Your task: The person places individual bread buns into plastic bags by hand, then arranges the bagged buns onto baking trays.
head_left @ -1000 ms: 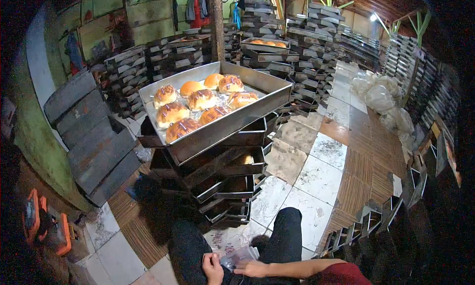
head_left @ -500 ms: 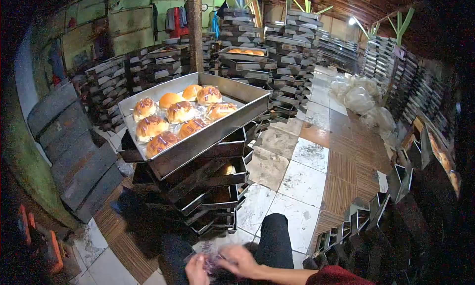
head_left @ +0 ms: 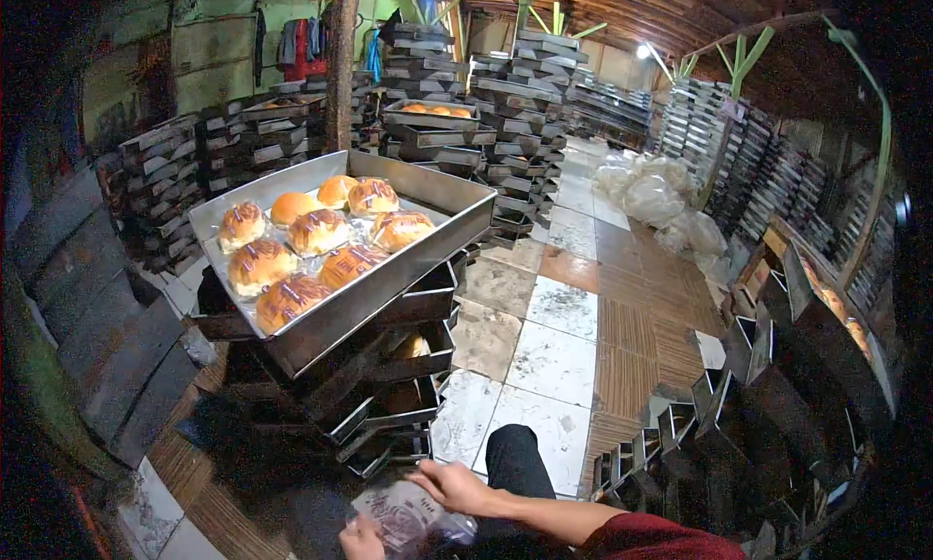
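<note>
Low in the view, over the person's lap, my right hand [head_left: 457, 487] pinches the upper edge of a clear printed plastic bag [head_left: 403, 517]. My left hand [head_left: 362, 540] grips the same bag at its lower left, partly cut off by the frame's bottom. Beyond the hands, a metal tray [head_left: 389, 283] rests on top of a stack of similar trays. Several glazed buns lie in it, most in printed clear wrap, such as the front one [head_left: 290, 303]; a plainer bun [head_left: 293, 208] sits toward the back.
Stacked dark trays [head_left: 418, 405] stand beneath the bun tray. More stacks [head_left: 530, 103] rise behind, and others [head_left: 719, 414] line the right side. Large clear plastic bags [head_left: 651, 193] lie on the tiled floor [head_left: 549, 356]. A wooden post [head_left: 342, 74] stands behind the tray.
The camera view has turned slightly right, shifting the surroundings left. My right hand has risen a little and the bag is now spread wider between my hands.
</note>
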Demonstrator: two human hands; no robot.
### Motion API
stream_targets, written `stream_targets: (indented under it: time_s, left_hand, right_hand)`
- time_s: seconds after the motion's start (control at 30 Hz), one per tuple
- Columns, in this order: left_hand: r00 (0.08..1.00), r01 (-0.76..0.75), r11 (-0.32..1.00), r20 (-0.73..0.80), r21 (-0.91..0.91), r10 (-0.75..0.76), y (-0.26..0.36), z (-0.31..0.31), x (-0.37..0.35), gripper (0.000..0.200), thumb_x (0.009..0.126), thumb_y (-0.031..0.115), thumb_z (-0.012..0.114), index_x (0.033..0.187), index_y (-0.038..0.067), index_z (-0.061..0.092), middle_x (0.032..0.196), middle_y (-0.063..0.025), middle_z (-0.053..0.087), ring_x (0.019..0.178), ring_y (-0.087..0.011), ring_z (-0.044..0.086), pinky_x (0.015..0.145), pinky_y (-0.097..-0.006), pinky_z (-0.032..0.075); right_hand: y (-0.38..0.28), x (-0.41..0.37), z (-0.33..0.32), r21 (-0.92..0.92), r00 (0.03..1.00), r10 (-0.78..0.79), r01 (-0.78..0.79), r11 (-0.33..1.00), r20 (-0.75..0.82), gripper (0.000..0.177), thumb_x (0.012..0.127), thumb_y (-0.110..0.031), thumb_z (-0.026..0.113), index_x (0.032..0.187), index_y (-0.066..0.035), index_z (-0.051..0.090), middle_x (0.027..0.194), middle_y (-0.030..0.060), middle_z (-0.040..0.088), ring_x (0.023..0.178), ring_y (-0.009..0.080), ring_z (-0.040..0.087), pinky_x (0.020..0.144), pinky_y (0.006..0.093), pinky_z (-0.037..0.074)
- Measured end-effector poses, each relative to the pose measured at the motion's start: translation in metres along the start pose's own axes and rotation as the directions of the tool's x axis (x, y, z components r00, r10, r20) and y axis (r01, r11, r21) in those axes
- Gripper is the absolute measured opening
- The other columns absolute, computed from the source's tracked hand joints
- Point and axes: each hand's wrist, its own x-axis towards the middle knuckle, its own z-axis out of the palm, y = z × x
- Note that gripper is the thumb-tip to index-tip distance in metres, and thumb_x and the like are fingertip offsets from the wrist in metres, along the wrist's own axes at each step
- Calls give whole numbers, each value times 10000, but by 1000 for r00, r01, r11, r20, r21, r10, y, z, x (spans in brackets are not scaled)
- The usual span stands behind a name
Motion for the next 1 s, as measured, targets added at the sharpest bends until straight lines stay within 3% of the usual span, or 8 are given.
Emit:
stream_targets:
  time_s: [0.13, 0.33, 0.43, 0.5, 0.6, 0.7, 0.73, 1.0]
  left_hand:
    - [918, 41, 875, 363, -483, 158, 4, -10, 8, 184, 877, 94, 489, 988, -22, 579, 900, -83, 608, 777, -157, 583, 686, -276, 470]
    - [980, -180, 727, -53, -663, 194, 29, -3, 19, 74, 800, 38, 589, 782, -9, 534, 681, -34, 549, 559, -128, 506, 503, -282, 438]
    - [845, -530, 832, -188, -163, 501, 13, 7, 33, 73, 811, 55, 582, 793, -10, 557, 686, -81, 579, 571, -165, 517, 549, -302, 450]
    - [846, -517, 855, -174, -35, 504, 8, 14, 38, 130, 844, 107, 540, 806, -8, 587, 719, -130, 604, 593, -187, 532, 572, -322, 448]
    - [910, -363, 918, 148, -161, 386, -41, 46, 49, 133, 835, 123, 537, 806, 8, 597, 702, -112, 579, 588, -176, 519, 562, -318, 435]
    - [784, 16, 976, 608, -219, 124, -64, 62, 57, 165, 830, 191, 536, 851, 57, 629, 743, -54, 550, 705, -137, 502, 637, -268, 395]
    - [820, -323, 946, 506, 24, 267, -59, 60, 61, 191, 830, 199, 516, 826, 36, 616, 694, -120, 563, 634, -279, 558, 627, -356, 439]
    - [848, 173, 948, 530, -269, -5, -49, 66, 85, 348, 828, 353, 572, 775, 13, 626, 618, -116, 599, 565, -181, 581, 519, -323, 433]
  right_hand:
    - [-6, 30, -35, 9, 998, -48, 48, 999, -42, 311, 841, -285, 583, 760, 0, 486, 554, 180, 525, 453, 288, 513, 449, 362, 388]
    - [-43, 44, -57, 106, 999, -41, 41, 994, -4, 396, 868, -330, 545, 628, -17, 514, 487, 18, 431, 481, 32, 386, 418, 248, 330]
    - [-62, 74, -85, 426, 902, 425, -358, 831, -70, 490, 883, -453, 453, 576, -82, 538, 500, -27, 442, 444, 50, 384, 406, 226, 292]
    - [-88, 97, -125, 590, 869, 336, -65, 805, -363, 539, 894, -469, 395, 550, -70, 513, 490, 23, 460, 425, 90, 348, 421, 248, 269]
    - [-110, 144, -174, 265, 774, -290, 502, 823, -563, 489, 921, -377, 393, 594, -35, 515, 531, 16, 474, 453, 87, 402, 421, 242, 309]
    - [-167, 231, -184, -209, 696, -568, 535, 818, -439, 387, 877, -281, 530, 625, 12, 512, 495, 12, 432, 491, 64, 387, 436, 251, 304]
    - [-164, 278, -190, -294, 700, -646, 576, 763, -304, 396, 875, -294, 532, 632, 18, 515, 490, 29, 436, 490, 58, 375, 430, 254, 300]
    - [-137, 501, -125, -811, 929, -269, 356, 464, 254, 549, 842, -540, 440, 825, -21, 618, 670, 165, 588, 636, 260, 579, 620, 352, 457]
